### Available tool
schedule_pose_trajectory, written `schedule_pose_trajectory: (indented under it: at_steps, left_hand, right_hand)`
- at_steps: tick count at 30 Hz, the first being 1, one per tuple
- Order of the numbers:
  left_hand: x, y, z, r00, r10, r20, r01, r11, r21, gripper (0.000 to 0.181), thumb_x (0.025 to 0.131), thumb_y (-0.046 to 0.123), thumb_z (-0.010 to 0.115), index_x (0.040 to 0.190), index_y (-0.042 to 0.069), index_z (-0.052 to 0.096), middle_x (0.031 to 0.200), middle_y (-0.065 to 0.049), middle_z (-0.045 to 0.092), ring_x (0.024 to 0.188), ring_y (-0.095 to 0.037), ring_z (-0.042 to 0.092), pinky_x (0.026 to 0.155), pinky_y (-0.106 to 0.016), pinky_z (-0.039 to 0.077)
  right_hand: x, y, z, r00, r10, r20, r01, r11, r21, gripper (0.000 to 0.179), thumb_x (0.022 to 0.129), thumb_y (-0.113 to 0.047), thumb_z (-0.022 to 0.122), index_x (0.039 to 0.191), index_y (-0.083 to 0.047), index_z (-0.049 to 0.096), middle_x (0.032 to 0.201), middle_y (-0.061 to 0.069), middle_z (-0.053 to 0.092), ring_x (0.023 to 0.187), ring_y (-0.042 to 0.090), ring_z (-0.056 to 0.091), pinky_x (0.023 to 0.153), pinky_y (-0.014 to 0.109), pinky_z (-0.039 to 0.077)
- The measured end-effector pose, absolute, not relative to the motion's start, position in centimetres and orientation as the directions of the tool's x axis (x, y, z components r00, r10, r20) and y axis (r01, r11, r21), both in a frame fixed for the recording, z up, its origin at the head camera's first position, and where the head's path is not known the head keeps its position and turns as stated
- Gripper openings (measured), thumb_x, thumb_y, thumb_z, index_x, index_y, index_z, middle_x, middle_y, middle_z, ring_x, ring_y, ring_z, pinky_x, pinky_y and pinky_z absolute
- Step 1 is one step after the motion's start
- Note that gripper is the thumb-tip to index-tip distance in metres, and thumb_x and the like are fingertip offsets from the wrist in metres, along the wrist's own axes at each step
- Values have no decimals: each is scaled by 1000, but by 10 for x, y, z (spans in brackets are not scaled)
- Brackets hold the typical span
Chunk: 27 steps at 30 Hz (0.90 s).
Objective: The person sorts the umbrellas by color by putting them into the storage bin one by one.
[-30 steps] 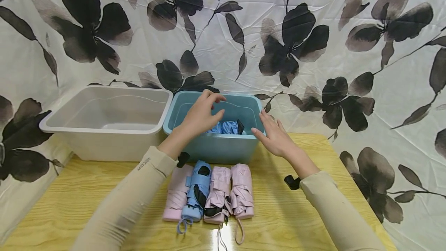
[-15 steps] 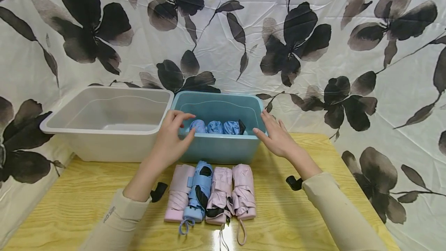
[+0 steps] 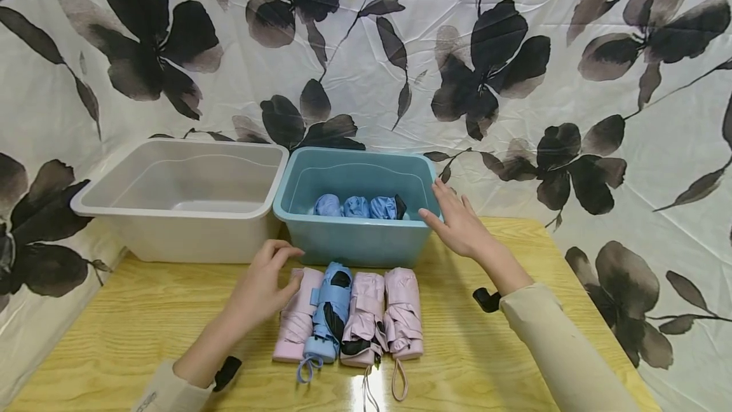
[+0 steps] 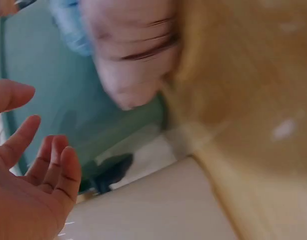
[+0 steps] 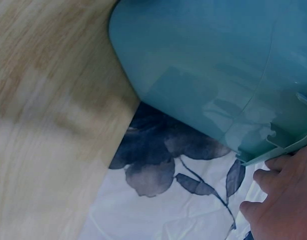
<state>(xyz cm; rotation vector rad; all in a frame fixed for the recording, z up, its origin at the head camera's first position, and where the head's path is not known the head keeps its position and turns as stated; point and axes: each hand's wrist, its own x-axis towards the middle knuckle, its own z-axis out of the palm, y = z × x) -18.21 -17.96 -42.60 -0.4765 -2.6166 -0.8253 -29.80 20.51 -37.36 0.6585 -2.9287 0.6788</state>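
Observation:
Folded umbrellas lie side by side on the table: a pink umbrella (image 3: pixel 297 320) at the left, a blue umbrella (image 3: pixel 328 313) beside it, then two more pink umbrellas (image 3: pixel 403 313). My left hand (image 3: pixel 265 288) hovers by the upper end of the leftmost one, thumb and fingers apart with nothing between them. In the left wrist view that hand (image 4: pixel 36 185) is apart from a blurred pink umbrella (image 4: pixel 133 50). My right hand (image 3: pixel 460 224) rests with straight fingers on the right rim of the teal bin (image 3: pixel 354 243). Inside that bin are three blue rolled umbrellas (image 3: pixel 357 206), partly hidden by its front wall.
A light grey bin (image 3: pixel 189 234) stands left of the teal one, close against it. Behind both hangs a white cloth (image 3: pixel 389 43) with dark flowers. The yellow wooden table (image 3: pixel 474 361) ends in an edge at the right.
My left hand has come out from over the teal bin, down and left to the leftmost pink umbrella, uncovering the blue umbrellas inside. The right hand has stayed at the rim.

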Motion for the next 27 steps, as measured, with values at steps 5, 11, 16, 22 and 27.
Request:
schedule_pose_trajectory:
  at_steps: [5,11,16,22,27]
  left_hand:
    - [-177,-186,-442,-905,268,330,395,817,419,42,93,19,77,131,5,65,135,-18,55,122,-39,56,95,-61,53]
    - [-171,-191,-459,-919,330,215,393,811,433,67,95,34,73,150,1,52,148,-24,47,134,-46,49,102,-66,47]
    - [-176,-197,-468,-922,362,138,373,736,565,80,95,39,73,156,-2,41,147,-30,42,130,-51,51,103,-68,46]
    - [-187,-198,-469,-923,385,17,300,690,659,96,90,43,79,160,-1,31,153,-36,34,137,-58,41,107,-72,38]
    - [-190,-195,-467,-927,375,0,266,658,705,97,84,36,85,157,-4,36,150,-36,38,137,-56,42,108,-71,37]
  right_hand:
    - [-297,206,-372,-906,-392,159,-423,813,-400,84,109,-59,35,165,-1,15,174,14,6,159,39,9,125,63,0]
    - [-297,206,-373,-903,-399,160,-429,807,-407,83,109,-59,35,165,-1,16,174,14,7,159,40,10,125,63,0]
    - [-296,205,-374,-904,-397,160,-427,804,-413,83,109,-59,35,166,-2,16,174,13,6,159,39,10,125,62,0]
    - [-296,205,-375,-906,-394,156,-422,807,-413,84,108,-60,35,166,-2,16,174,12,6,159,38,9,125,62,-2]
    - [-295,204,-374,-907,-392,157,-420,806,-416,83,108,-60,36,166,-2,16,174,12,6,159,39,10,125,62,-2]
